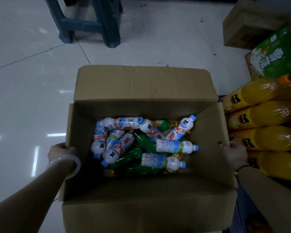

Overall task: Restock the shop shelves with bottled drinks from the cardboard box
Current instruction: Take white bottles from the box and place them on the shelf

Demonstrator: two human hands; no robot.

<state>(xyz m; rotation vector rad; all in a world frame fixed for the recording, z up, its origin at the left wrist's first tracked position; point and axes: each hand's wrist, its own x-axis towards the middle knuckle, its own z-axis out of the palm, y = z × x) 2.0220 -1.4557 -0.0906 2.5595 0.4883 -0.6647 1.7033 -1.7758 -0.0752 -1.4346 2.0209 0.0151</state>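
Note:
An open cardboard box stands on the tiled floor below me. Inside lie several small white bottles with blue caps, mixed with green bottles and a few yellow ones. My left hand grips the box's left wall at its rim, a clear bangle on the wrist. My right hand holds the box's right wall, fingers curled over the edge.
Large orange-juice bottles lie stacked at the right, right beside the box. A green printed carton and a plain brown carton stand at the back right. A blue plastic stool stands on the floor behind the box.

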